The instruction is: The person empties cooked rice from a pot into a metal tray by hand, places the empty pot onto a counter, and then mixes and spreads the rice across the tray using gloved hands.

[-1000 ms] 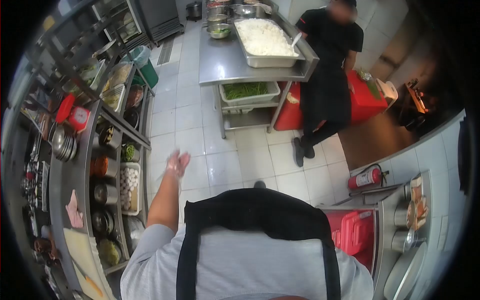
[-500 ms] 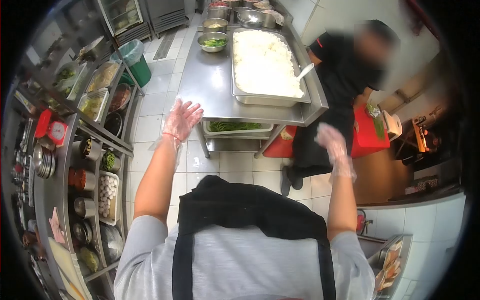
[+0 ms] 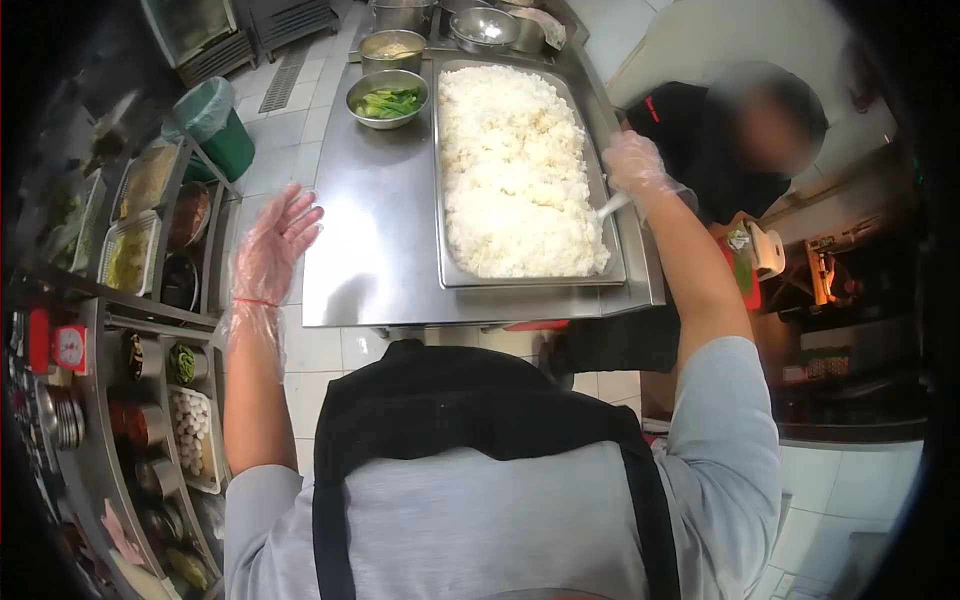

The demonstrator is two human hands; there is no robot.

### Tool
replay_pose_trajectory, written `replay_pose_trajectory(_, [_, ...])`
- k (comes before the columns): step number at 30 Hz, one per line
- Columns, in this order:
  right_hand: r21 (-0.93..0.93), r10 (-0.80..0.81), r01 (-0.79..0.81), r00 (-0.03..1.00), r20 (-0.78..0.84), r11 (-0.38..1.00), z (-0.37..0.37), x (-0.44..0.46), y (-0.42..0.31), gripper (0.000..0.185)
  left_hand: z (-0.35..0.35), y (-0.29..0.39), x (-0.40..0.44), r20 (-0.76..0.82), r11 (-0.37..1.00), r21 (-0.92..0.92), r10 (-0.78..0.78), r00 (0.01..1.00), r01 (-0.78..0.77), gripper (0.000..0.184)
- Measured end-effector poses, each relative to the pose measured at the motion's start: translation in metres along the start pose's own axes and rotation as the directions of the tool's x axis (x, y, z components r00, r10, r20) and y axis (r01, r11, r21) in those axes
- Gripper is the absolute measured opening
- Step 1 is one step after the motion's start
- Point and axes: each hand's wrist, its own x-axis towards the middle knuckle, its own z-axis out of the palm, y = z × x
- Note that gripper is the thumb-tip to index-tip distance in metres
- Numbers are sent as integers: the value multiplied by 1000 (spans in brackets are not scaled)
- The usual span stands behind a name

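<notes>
Flanking one rice tray (image 3: 530, 281): left hand (image 3: 274, 243) open, empty; right hand (image 3: 637, 166) at one spoon (image 3: 614, 205), grip unclear.

Left hand (image 3: 272, 245) open, fingers spread, right arm (image 3: 697, 270) reaching forward, right hand (image 3: 640, 166) partly curled

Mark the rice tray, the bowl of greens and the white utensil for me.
Rice tray (image 3: 538, 282): head view, near rim.
Bowl of greens (image 3: 388, 123): head view, near outer wall.
White utensil (image 3: 614, 205): head view, bare part of the handle.
</notes>
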Motion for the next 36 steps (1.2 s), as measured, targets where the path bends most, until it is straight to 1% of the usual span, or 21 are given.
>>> replay_pose_trajectory(2, [-23, -62, 64, 995, 80, 998, 8, 16, -5, 18, 5, 6, 13, -15, 1000, -1, -16, 1000, 16, 55])
replay_pose_trajectory(5, [-60, -19, 27, 991, 132, 998, 25, 30, -15, 16, 5, 7, 28, -33, 1000, -1, -8, 999, 8, 54])
replay_pose_trajectory(8, [-56, -36, 44, 990, 138, 997, 19, 33, -9, 18, 7, 5, 36, -60, 1000, -2, 0, 998, 0, 54])
replay_pose_trajectory(11, [129, 13, -50, 961, 275, 990, 9, 45, 4, 18, 12, 2, 44, -32, 1000, -24, 4, 999, -5, 54])
replay_pose_trajectory(12, [300, -17, -39, 983, 184, 953, 9, 46, 7, 17, 19, -1, 51, -1, 999, -37, -9, 1000, 9, 54])
replay_pose_trajectory(14, [608, -35, 36, 999, -13, 793, 12, 51, 11, 17, 41, -7, 67, 46, 994, -101, -27, 999, 32, 55])
replay_pose_trajectory(17, [878, -154, -112, 967, 205, 464, 25, 68, 13, 21, 91, -31, 106, 144, 967, -231, -77, 987, 109, 55])
replay_pose_trajectory(18, [744, -266, 80, 955, 135, 663, 42, 79, 16, 21, 112, -44, 119, 68, 984, -136, -109, 992, 118, 57])
replay_pose_trajectory(19, [547, -381, 274, 920, 92, 791, 69, 96, 21, 22, 132, -60, 131, -9, 990, -39, -137, 991, 136, 58])
replay_pose_trajectory(21, [564, -312, 189, 941, 128, 804, 115, 108, 8, 31, 156, -98, 155, -54, 973, -11, -232, 971, 231, 63])
replay_pose_trajectory(22, [757, -142, -87, 962, 233, 648, 136, 106, -6, 40, 168, -114, 168, -150, 939, 114, -307, 940, 325, 64])
replay_pose_trajectory(23, [802, -47, -268, 938, 344, 535, 140, 103, -13, 48, 175, -127, 177, -252, 878, 228, -365, 896, 421, 64])
replay_pose_trajectory(24, [814, 49, -430, 892, 449, 391, 142, 100, -20, 56, 174, -145, 184, -246, 857, 305, -351, 904, 415, 62])
replay_pose_trajectory(26, [717, 158, -587, 803, 575, 376, 125, 96, -27, 71, 175, -167, 196, -228, 804, 446, -323, 919, 393, 59])
replay_pose_trajectory(27, [677, 200, -643, 761, 617, 357, 124, 99, -32, 72, 176, -168, 202, -219, 668, 644, -304, 927, 372, 58])
replay_pose_trajectory(29, [691, 204, -677, 735, 646, 253, 130, 105, -40, 75, 186, -157, 205, -186, 283, 922, -281, 941, 266, 59])
replay_pose_trajectory(30, [718, 183, -677, 735, 653, 161, 136, 109, -43, 77, 166, -192, 228, -293, 381, 856, -197, 936, 348, 64])
replay_pose_trajectory(32, [753, 78, -647, 750, 657, -117, 153, 116, -45, 81, 132, -251, 267, -300, 715, 602, -212, 930, 357, 61])
replay_pose_trajectory(33, [738, 19, -630, 757, 653, -241, 158, 118, -45, 83, 125, -264, 279, -299, 837, 428, -223, 928, 339, 59])
replay_pose_trajectory(35, [658, -94, -617, 756, 648, -431, 152, 116, -45, 88, 142, -231, 271, -309, 565, 706, -297, 903, 427, 53])
replay_pose_trajectory(36, [615, -132, -621, 748, 651, -486, 124, 111, -44, 88, 152, -210, 264, -318, 395, 808, -332, 888, 437, 51])
